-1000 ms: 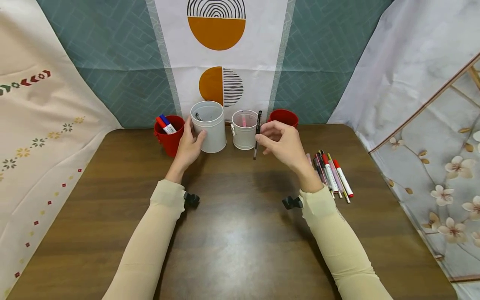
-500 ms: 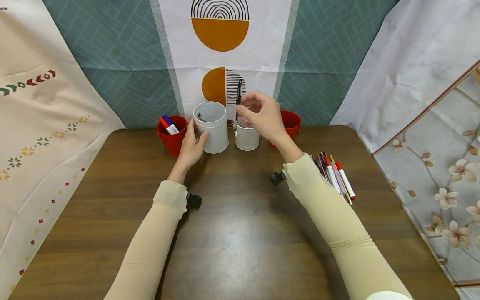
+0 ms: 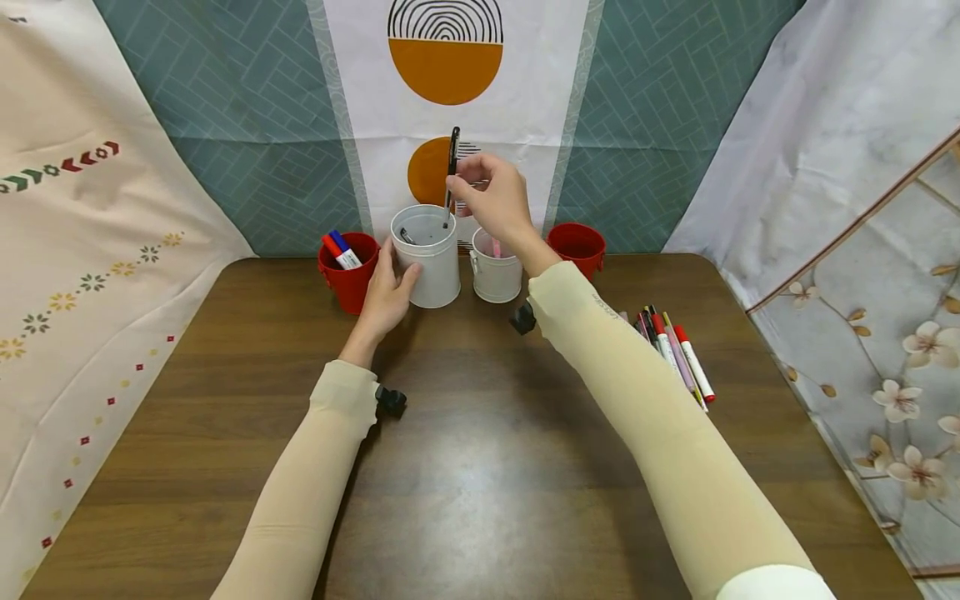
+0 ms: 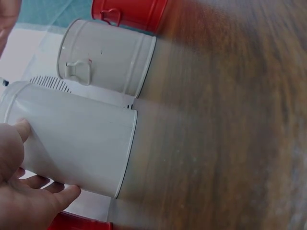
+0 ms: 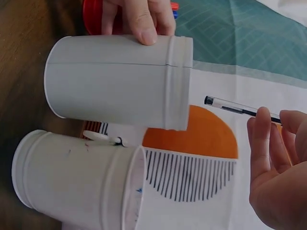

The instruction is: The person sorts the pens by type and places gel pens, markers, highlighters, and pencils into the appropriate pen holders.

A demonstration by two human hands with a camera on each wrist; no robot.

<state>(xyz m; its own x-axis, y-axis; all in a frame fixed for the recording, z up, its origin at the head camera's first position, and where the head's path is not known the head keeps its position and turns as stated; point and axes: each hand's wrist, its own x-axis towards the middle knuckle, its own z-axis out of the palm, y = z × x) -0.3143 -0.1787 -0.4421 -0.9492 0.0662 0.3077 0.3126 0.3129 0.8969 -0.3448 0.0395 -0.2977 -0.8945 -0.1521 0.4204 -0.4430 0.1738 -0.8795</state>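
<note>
My left hand (image 3: 388,293) holds the side of the tall white metal pot (image 3: 437,279), with thumb and fingers around its wall in the left wrist view. A dark pen-like thing (image 3: 406,237) lies inside that pot. My right hand (image 3: 493,196) pinches a black pen (image 3: 453,154) upright, its lower end at the pot's mouth. In the right wrist view the pen's clear-and-black end (image 5: 225,104) is apart from the rim. The smaller white bucket (image 3: 497,282) stands just right of the pot, with something pink (image 3: 496,248) in it.
On the left, a red bucket (image 3: 352,290) contains a red and a blue marker (image 3: 345,252). Another red bucket (image 3: 579,240) stands at the back right. Several loose pens and markers (image 3: 678,354) lie on the brown table (image 3: 465,467) beyond my right sleeve. Patterned cloth (image 3: 247,125) hangs behind.
My right hand has lifted the pen and carried it left, past the small white bucket to above the tall pot. My left hand has kept its hold on the pot.
</note>
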